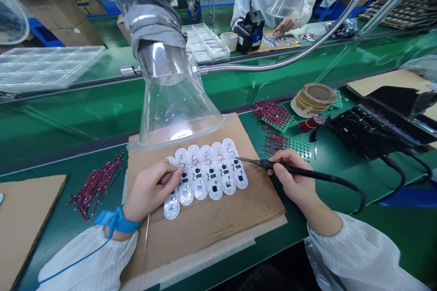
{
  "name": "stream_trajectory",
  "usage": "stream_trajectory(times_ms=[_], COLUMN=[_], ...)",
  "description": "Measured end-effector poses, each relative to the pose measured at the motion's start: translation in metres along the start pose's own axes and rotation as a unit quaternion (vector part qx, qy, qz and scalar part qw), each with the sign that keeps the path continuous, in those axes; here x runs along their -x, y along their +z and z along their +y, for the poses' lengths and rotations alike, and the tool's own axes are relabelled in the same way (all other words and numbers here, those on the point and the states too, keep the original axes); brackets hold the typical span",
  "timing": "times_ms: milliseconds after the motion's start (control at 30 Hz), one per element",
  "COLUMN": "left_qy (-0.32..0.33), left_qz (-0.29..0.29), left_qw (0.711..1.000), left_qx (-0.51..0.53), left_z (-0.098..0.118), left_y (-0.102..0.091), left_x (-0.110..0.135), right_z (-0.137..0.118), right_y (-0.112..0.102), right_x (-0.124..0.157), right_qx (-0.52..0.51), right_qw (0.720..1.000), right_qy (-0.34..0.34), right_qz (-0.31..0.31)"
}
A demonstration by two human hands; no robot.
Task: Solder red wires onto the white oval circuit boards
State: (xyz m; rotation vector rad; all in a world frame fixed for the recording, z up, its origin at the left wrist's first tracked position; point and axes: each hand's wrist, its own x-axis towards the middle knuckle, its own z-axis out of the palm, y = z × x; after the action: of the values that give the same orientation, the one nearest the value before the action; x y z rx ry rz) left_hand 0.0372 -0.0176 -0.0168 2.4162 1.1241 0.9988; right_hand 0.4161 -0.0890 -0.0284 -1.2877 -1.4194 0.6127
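My right hand (293, 177) grips a soldering iron (297, 170), its tip at the upper part of the rightmost of several white oval-ended plastic pieces (235, 163). These lie side by side, with small circuit boards and thin red wires in them. My left hand (153, 188), a blue wrist strap (118, 222) at its wrist, is closed in a pinch over the leftmost pieces, partly hiding them. A thin strand of solder wire (146, 241) trails from beneath this hand; its end at the fingertips is hidden. Cardboard (218, 223) lies under the pieces.
A clear fume hood (180, 109) hangs low above the cardboard. Red wires (97, 184) are heaped at left; wired green boards (275, 116) lie at right near a tape roll (314, 97) and a black soldering stand (378, 118). Across the line, a co-worker's hand (286, 25) touches small parts.
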Motion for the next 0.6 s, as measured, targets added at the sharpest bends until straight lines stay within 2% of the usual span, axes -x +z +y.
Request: stream_trajectory(times_ms=[200,400,600], left_qy=[-0.011,-0.008,-0.003], left_qz=[0.036,0.035,0.032], left_qw=[0.999,0.999,0.999], left_qx=[0.011,0.011,0.004], left_z=[-0.0021,-0.0028,-0.0016], left_y=[0.0007,0.0001,-0.0007], left_x=[0.0012,0.0007,0.0008], right_z=[0.0013,0.0036,0.0023], right_y=[0.0004,0.0010,0.0019], right_x=[0.0019,0.0017,-0.0004], right_qx=[-0.040,-0.022,-0.004], right_qw=[0.998,1.000,0.999], right_qy=[0.015,-0.002,0.005], right_qz=[0.043,-0.013,-0.032])
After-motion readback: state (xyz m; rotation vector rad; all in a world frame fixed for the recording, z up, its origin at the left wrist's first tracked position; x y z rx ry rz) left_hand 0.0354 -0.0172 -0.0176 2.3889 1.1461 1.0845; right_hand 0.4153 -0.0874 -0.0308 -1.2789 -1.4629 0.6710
